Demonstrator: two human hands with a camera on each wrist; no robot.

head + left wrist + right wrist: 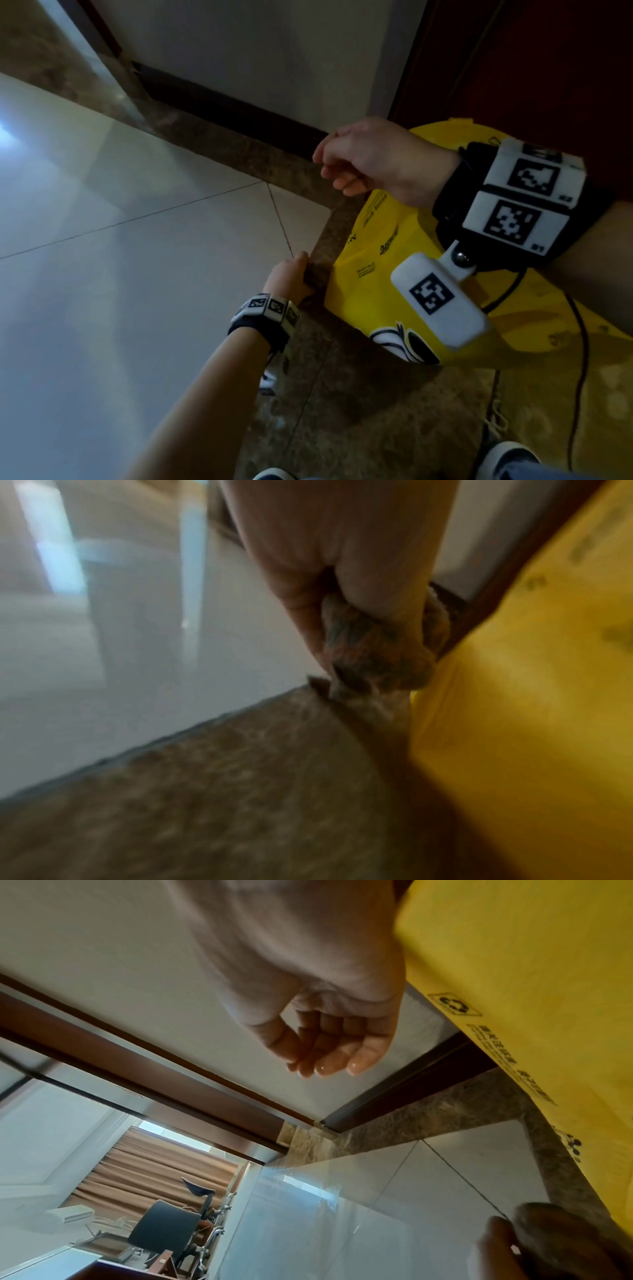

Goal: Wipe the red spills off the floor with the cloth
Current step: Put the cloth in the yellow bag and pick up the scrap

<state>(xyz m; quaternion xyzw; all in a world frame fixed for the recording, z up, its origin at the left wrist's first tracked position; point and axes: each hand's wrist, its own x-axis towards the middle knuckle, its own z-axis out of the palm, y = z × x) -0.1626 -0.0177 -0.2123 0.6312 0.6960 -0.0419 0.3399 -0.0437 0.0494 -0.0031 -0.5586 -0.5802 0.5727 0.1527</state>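
Pale glossy floor tiles [137,257] with a mottled brown border fill the left and centre of the head view, no red spill visible on them, so the wiping looks largely finished or its target lies out of frame; the left hand [289,277] at centre grips a dark bunched cloth [315,279] beside a yellow bag [376,291]. Left wrist view, blurred: fingers curl round the wadded, mottled grey-brown cloth at centre, just above the border. Right wrist view: the right hand [329,1031] hangs loosely curled at upper centre, holding nothing.

Both bare forearms wear black wristbands [262,330] ringed with white blocks bearing black square-patterned markers. A white rounded camera housing [440,300] with a thin black cable [579,377] hangs from the right band. Dark shoes with white toecaps [507,457], apparently, show below.
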